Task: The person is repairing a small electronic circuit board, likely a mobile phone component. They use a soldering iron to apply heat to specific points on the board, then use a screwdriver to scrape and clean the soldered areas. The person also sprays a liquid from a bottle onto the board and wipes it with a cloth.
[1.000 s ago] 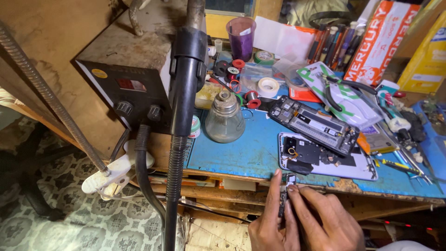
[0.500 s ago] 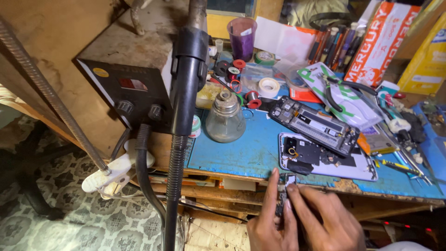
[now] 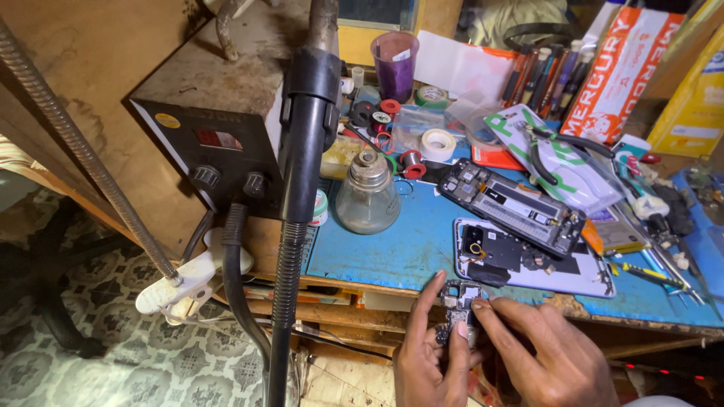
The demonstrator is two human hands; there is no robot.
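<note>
At the bottom of the head view, just off the front edge of the bench, both my hands meet on a small phone circuit board [image 3: 460, 305]. My left hand [image 3: 426, 354] pinches it from the left, thumb and fingers around its edge. The fingertips of my right hand [image 3: 547, 350] press on its right side. Above them on the blue mat [image 3: 392, 249] lies an opened phone back [image 3: 528, 256] with its parts exposed, and a dark phone frame [image 3: 513, 205] rests across it at an angle.
A black hot-air rework station [image 3: 219, 143] with its handle and hose [image 3: 302, 166] stands at left. A glass bottle [image 3: 367, 192], tape rolls [image 3: 437, 143], a purple cup [image 3: 394, 64], pliers [image 3: 554, 154], screwdrivers and boxes crowd the bench. A white clamp [image 3: 185, 286] hangs on a flexible arm.
My hands have kept hold of the circuit board and shifted it slightly; the fingers have adjusted their grip. The view has barely moved.
</note>
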